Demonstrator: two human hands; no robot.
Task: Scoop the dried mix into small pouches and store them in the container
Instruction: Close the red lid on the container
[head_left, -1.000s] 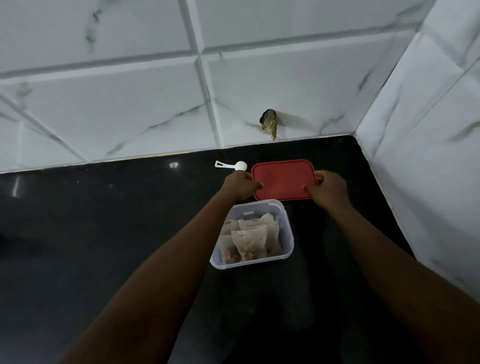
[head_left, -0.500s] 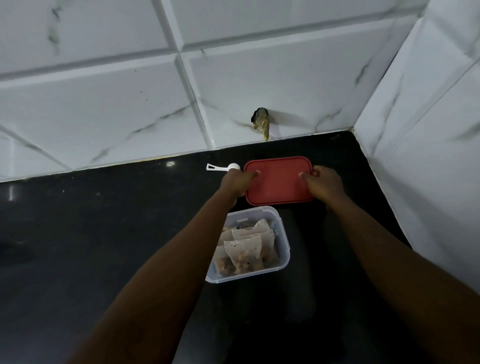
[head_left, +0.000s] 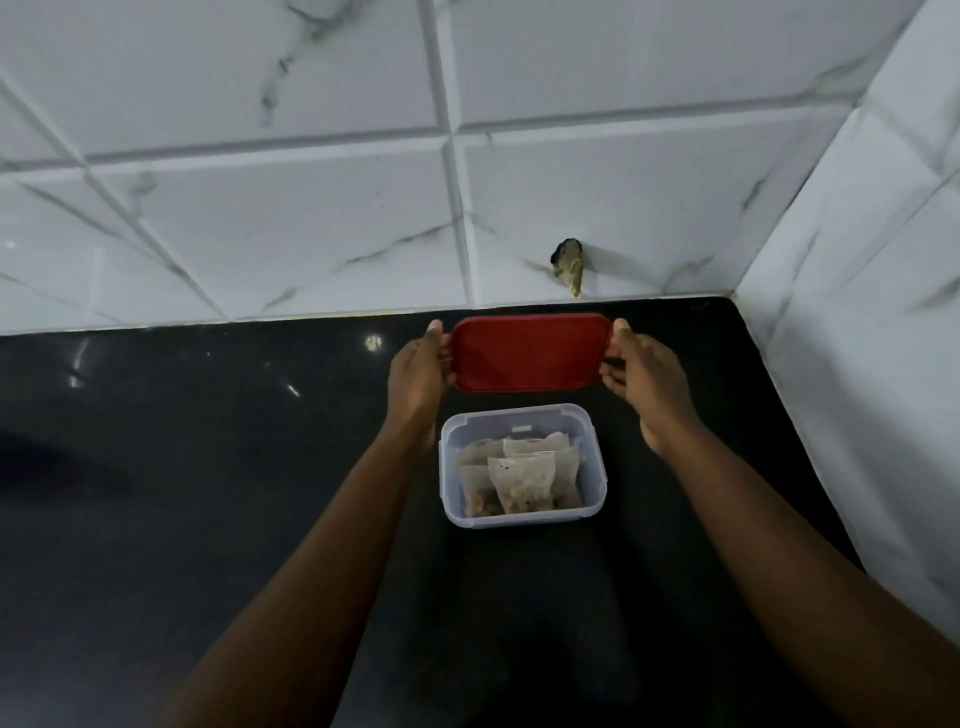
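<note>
head | both hands (head_left: 420, 371) (head_left: 644, 382) grip red lid (head_left: 530, 352) | pouches (head_left: 522, 475) in container (head_left: 448, 467) (lid prob. lifted)

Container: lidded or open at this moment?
Open. The container shows its pouches; both hands hold the red lid behind it.

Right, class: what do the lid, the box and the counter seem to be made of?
Lid: probably plastic, opaque red, matte, with a moulded rim.
Box: probably plastic, since the pouches show through its cloudy walls.
Counter: likely polished dark stone, black and glossy with bright reflections, though it could be another glossy material.
</note>
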